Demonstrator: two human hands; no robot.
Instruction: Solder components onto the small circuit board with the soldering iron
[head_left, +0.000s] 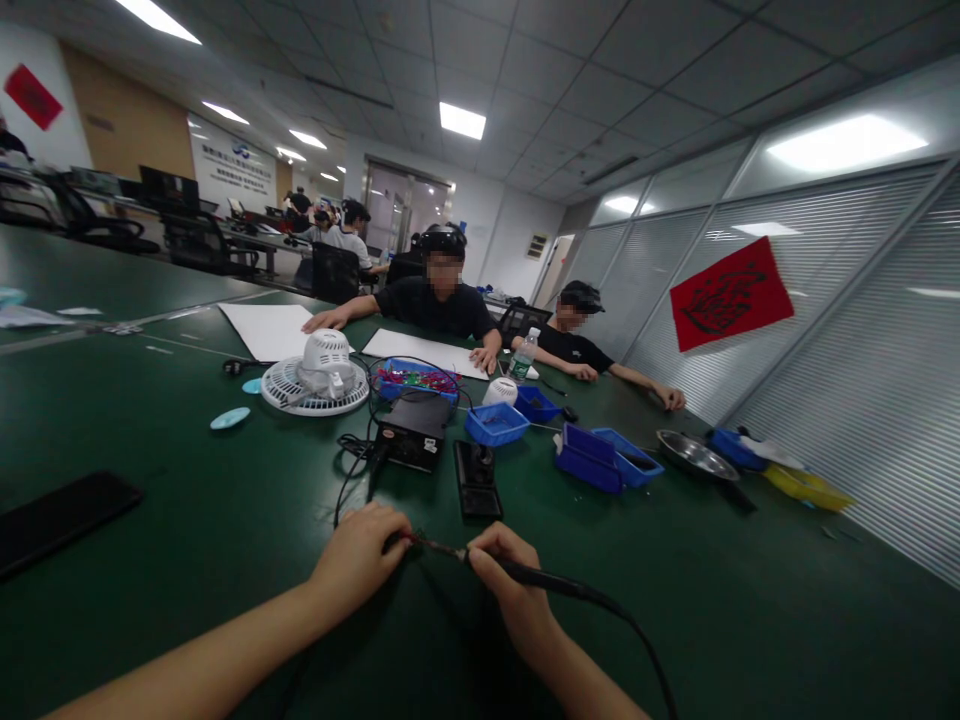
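Note:
My right hand grips a black soldering iron like a pen, its cable trailing down to the right. The iron's metal tip points left, to the fingertips of my left hand. Those fingers are pinched on a small red piece, perhaps a wire; most of it is hidden, and whether the tip touches it I cannot tell. Just beyond both hands lies a black iron stand. A black soldering station box sits behind it, with dark cables to its left.
A white fan part stands left of the box. Blue trays and a metal dish spread across the green table. A black phone lies at far left. Two people sit opposite, near white boards and a bottle.

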